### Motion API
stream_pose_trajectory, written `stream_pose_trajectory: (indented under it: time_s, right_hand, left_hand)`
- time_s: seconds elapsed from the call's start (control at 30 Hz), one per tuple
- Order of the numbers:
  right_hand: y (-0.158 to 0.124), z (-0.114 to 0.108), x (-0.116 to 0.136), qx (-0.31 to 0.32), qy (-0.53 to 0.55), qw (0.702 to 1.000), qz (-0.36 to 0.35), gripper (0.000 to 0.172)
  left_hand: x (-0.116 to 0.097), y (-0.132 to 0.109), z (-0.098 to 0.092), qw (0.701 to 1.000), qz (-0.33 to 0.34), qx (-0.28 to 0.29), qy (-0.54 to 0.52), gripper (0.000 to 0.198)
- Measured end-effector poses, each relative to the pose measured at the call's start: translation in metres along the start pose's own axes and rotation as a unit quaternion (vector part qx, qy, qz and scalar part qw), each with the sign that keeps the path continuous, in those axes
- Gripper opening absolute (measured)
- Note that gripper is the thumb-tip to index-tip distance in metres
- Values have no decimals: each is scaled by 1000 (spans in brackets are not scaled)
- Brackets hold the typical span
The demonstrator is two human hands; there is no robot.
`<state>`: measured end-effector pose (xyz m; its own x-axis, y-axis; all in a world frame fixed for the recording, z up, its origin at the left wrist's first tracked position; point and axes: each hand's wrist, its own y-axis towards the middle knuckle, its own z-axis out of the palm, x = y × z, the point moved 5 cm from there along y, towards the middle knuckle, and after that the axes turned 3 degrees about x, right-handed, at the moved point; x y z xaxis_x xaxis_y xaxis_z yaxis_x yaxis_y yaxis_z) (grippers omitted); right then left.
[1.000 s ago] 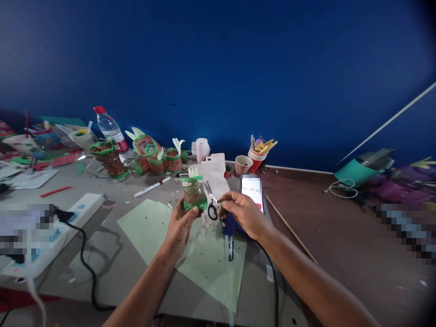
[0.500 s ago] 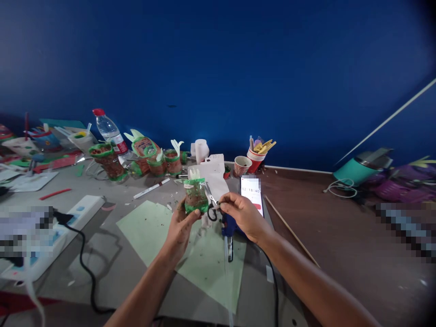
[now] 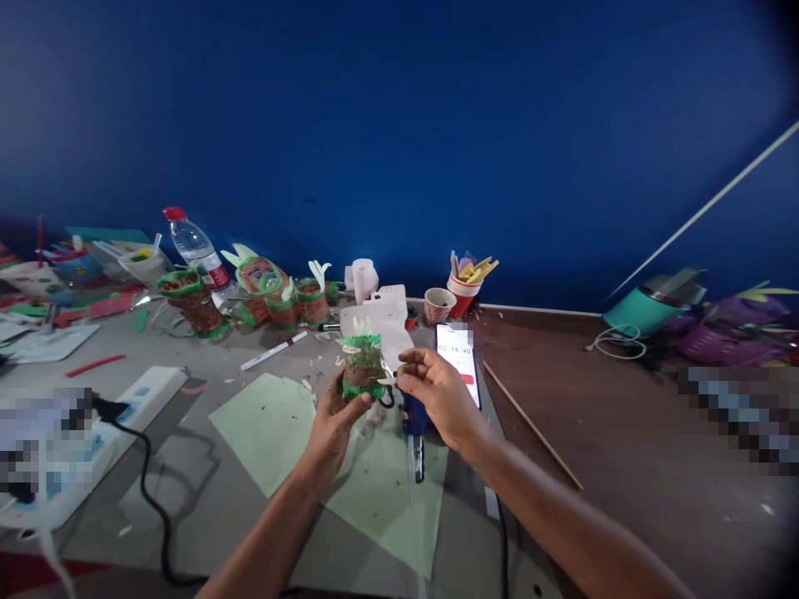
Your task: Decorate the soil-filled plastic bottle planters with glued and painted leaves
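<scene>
My left hand (image 3: 333, 428) is closed around the lower part of a small clear plastic pot (image 3: 363, 366) with green bands and brown, soil-like filling. Pale pointed leaf shapes rise from its top, and a small white strip is on its front. At the pot's right side, my right hand (image 3: 437, 395) pinches a thin pale sliver (image 3: 387, 381), probably paper, between thumb and fingertips. Scissors (image 3: 389, 398) lie behind the pot, mostly hidden. Below the right hand is a blue glue gun (image 3: 413, 416), partly covered by it. Pale green paper (image 3: 265, 433) lies under both hands.
Several similar planted pots (image 3: 312, 301) stand at the back left beside a water bottle (image 3: 193, 245). A phone (image 3: 459, 341), a paper cup (image 3: 439, 306) and a red cup (image 3: 464, 295) are behind my right hand. A power strip (image 3: 134, 416) with cables lies left; a wooden stick (image 3: 533, 428) lies right.
The pale sliver in my right hand has come closer to the pot's right side. The pot appears slightly lower and further right in view, covering more of the scissors.
</scene>
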<state>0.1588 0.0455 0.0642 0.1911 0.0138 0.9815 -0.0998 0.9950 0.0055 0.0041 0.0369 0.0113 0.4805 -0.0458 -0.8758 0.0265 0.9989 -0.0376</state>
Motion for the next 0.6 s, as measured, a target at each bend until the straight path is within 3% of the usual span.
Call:
stream_pose_trajectory:
  time_s: [0.23,0.6]
  right_hand:
    - [-3,6,-3,-1,30,999,16,41]
    - [-2,6,-5,-12,14,1000,0,40]
  left_hand:
    - [-2,-1,4,1000,7,13,2,52]
    - [-2,-1,8,1000,5,22,-4,50]
